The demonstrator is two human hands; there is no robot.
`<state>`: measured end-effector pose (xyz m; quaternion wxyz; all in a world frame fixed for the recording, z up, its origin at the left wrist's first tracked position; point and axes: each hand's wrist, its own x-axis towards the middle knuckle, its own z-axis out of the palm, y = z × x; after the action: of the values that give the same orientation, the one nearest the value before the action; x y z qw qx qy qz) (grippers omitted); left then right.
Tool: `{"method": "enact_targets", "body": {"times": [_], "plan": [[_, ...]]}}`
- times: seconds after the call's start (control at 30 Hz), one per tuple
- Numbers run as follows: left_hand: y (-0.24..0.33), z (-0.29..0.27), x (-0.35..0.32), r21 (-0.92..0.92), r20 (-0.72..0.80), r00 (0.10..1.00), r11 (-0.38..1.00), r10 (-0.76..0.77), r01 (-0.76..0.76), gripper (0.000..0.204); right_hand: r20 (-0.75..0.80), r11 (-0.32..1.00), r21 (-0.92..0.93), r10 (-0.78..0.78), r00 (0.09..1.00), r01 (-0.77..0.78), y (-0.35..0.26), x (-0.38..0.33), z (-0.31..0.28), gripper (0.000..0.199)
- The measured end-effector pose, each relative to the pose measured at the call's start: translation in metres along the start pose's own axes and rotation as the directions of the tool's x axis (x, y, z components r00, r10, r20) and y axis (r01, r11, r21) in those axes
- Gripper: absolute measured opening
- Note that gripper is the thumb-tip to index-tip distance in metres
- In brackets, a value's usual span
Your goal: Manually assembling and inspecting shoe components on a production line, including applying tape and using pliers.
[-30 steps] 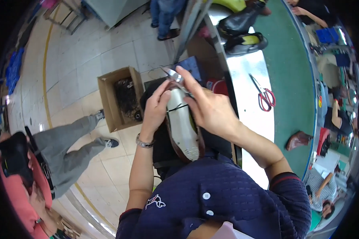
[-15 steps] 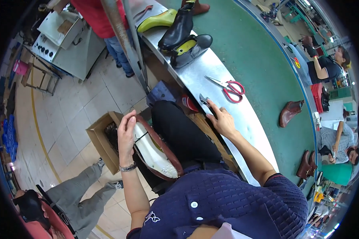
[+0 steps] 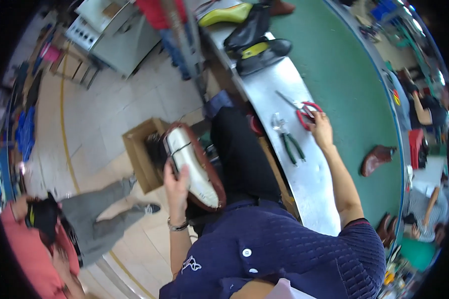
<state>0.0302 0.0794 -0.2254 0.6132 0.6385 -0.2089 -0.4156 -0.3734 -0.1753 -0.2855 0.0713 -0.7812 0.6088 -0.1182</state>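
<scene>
In my left hand (image 3: pixel 176 188) is a brown leather shoe upper pulled over a last, its white insole (image 3: pixel 190 167) facing up and a dark band across it. My fingers close on its left side, above my lap. Over on the metal bench, my right hand (image 3: pixel 323 131) has its fingers curled at the red handles of a pair of scissors (image 3: pixel 303 108). The blades point away to the far left and still rest on the bench. Pliers (image 3: pixel 287 140) with green handles lie just left of my right hand, untouched.
Black boots (image 3: pixel 257 50) and a yellow-green last (image 3: pixel 227 15) sit at the bench's far end. A brown ankle boot (image 3: pixel 377 158) stands on the green tabletop (image 3: pixel 329 55). Left of my knees is an open cardboard box (image 3: pixel 137 152). A person in grey trousers (image 3: pixel 97 224) is at the left.
My right hand has let go of the pliers, now lying on the bench, and moved right to the scissors. My left hand has shifted lower along the shoe, and the view has turned.
</scene>
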Motion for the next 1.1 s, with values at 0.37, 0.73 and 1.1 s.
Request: {"method": "enact_targets", "body": {"times": [0.37,0.73,1.1], "plan": [[0.012,0.003,-0.048,0.636,-0.153,0.972,0.771,0.176,-0.039,0.046,0.566,0.891,0.336,0.07,0.821,-0.307,0.013,0.018,-0.023,0.041],[-0.003,-0.02,-0.046,0.349,-0.044,0.995,0.935,0.087,-0.066,0.043,0.815,0.435,0.5,-0.528,0.238,-0.749,-0.241,-0.095,-0.11,0.088],[0.011,-0.022,-0.04,0.499,0.028,0.995,0.861,0.098,-0.099,0.027,0.849,0.568,0.529,-0.351,0.396,-0.631,-0.287,-0.1,-0.077,0.064]]}}
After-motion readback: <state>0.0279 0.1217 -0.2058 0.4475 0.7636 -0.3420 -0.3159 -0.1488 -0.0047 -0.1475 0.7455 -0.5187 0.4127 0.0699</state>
